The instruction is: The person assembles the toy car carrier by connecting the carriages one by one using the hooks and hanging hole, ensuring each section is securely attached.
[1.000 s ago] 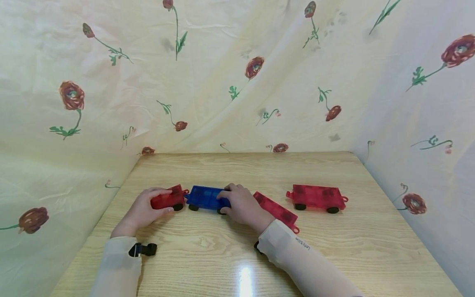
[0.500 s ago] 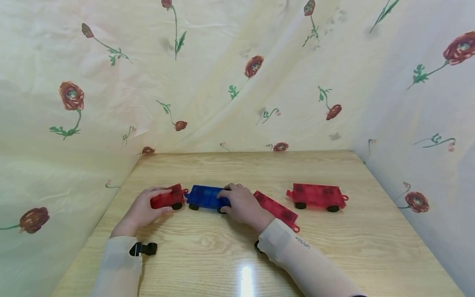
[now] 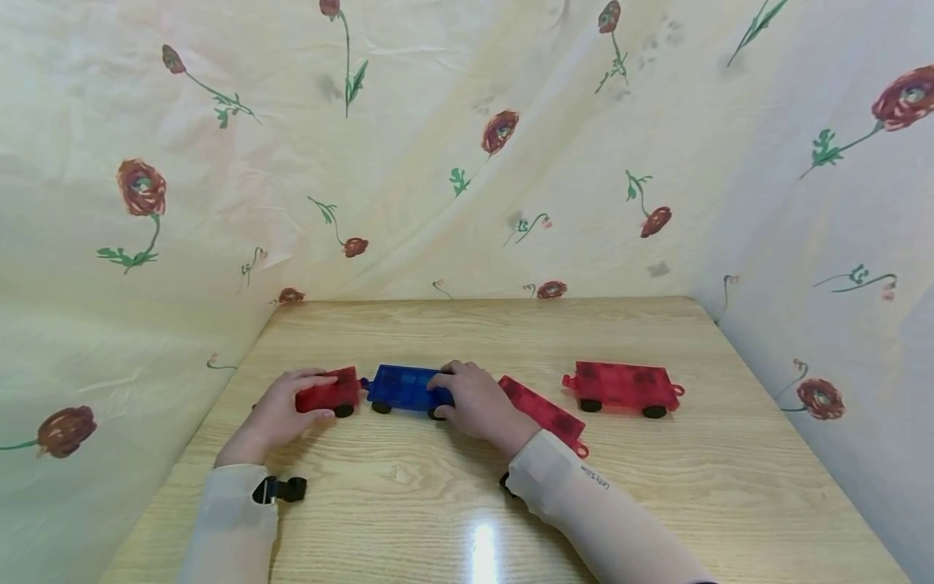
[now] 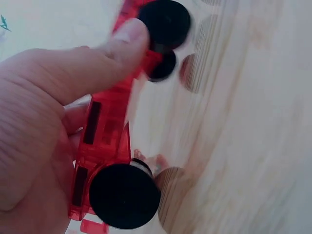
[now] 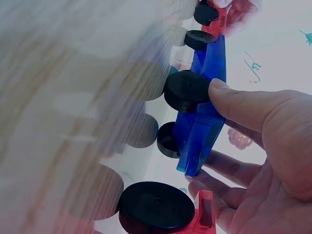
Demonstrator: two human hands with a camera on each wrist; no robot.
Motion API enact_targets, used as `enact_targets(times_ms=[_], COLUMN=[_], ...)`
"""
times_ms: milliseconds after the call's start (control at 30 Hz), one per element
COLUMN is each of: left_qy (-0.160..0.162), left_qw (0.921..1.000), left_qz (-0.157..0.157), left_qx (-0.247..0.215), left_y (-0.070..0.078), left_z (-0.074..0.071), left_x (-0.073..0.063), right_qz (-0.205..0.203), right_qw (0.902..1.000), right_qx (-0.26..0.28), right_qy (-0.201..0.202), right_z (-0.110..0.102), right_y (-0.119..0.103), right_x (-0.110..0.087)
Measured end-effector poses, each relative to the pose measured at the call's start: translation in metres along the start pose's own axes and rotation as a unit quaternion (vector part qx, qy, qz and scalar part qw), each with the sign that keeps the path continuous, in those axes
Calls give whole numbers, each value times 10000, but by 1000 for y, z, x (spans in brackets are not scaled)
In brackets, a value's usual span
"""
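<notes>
On the left of the table in the head view, my left hand (image 3: 280,414) grips a translucent red toy wagon (image 3: 343,389) with black wheels. Its thumb lies along the wagon's side (image 4: 109,112) in the left wrist view, and part of the wagon is hidden by the palm. My right hand (image 3: 477,405) holds a blue toy wagon (image 3: 401,387) by its right end, thumb on one side and fingers on the other. The blue wagon's hook (image 3: 367,384) meets the red wagon's right end; whether they are linked cannot be told.
A second red wagon (image 3: 543,410) lies at a slant just right of the right hand, partly behind the wrist. Farther right stands another red wagon (image 3: 623,386). Flower-printed cloth (image 3: 438,162) walls the wooden table (image 3: 379,519) at the back and sides.
The left hand's red wagon has turned slightly, its right end coming a little nearer to me, and its end ring no longer shows clearly. The right hand and blue wagon have stayed put.
</notes>
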State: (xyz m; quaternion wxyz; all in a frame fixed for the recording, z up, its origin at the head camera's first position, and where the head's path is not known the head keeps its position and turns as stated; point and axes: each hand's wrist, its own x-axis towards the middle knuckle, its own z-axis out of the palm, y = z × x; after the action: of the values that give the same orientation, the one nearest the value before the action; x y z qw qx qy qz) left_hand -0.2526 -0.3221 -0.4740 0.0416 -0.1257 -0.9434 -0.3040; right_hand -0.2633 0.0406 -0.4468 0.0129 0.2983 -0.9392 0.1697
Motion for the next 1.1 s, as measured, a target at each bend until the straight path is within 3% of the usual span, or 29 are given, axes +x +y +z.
enact_targets(times_ms=[500,767,1100], left_qy=[-73,-96,113], left_qw=[9998,10000,9997], left_qz=[72,24,201], left_qx=[142,-6,57], left_y=[0,2,5], left_z=[0,-2,1], left_x=[1,0,6], right_qz=[-33,-91,-70], right_qw=[10000,9999,9996], right_qx=[1,-81,153], right_qy=[7,29,-207], right_z=[-1,1,-1], right_y=[1,0,7], right_x=[-1,1,-1])
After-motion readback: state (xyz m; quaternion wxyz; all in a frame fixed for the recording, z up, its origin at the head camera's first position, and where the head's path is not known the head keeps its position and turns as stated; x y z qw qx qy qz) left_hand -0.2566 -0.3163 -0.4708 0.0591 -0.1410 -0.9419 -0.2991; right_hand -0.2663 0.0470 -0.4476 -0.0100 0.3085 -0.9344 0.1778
